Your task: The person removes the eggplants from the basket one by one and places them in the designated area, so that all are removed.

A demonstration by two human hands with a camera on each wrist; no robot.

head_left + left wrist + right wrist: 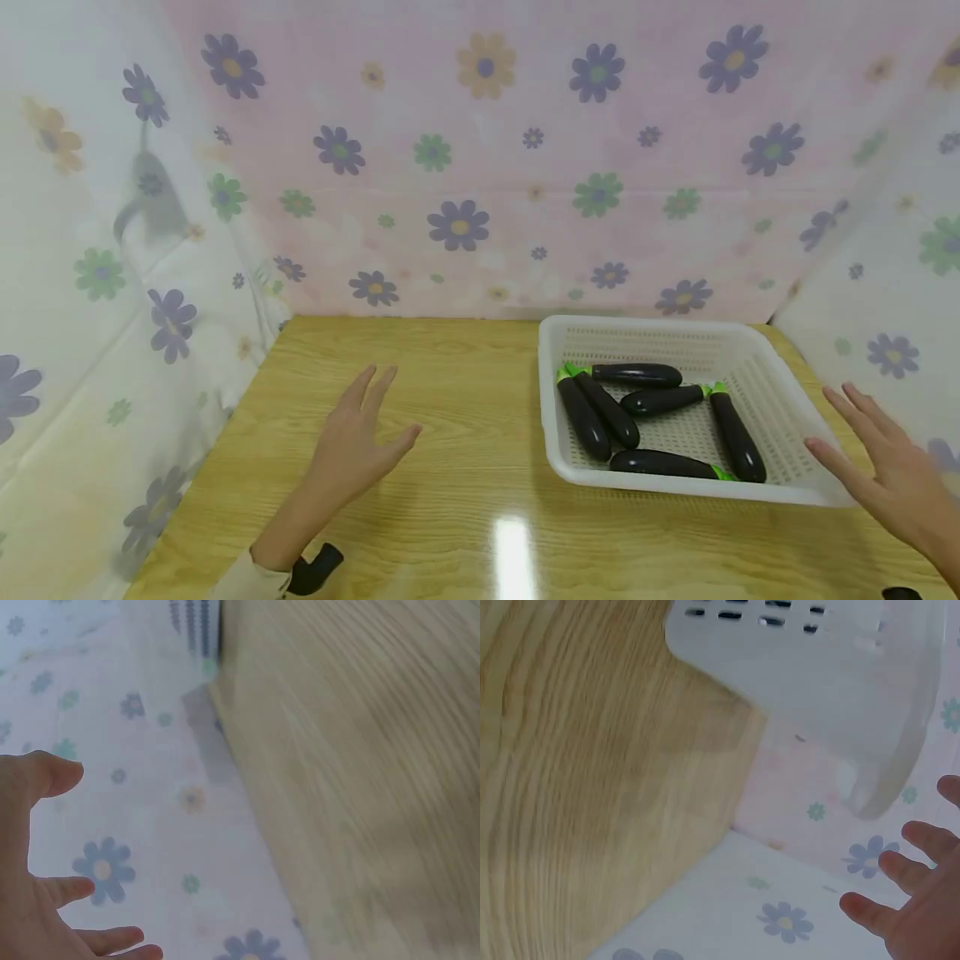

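Observation:
In the head view a white plastic basket (555, 433) stands on the right part of the wooden table, holding several dark eggplants (656, 400) with green stem ends. My left hand (356, 450) is held over the table to the left of the basket, fingers extended and thumb apart, holding nothing. Just beside the basket's right side is my right hand (892, 475), its fingers spread and nothing in it. The right wrist view shows the basket's slotted wall (780, 667) near the fingers of the right hand (922, 892), with a gap between them.
The wooden table (420, 350) carries the basket. A flowered cloth (465, 167) hangs behind it and on both sides. A bright reflection lies on the tabletop near the front. Black bands sit at both wrists.

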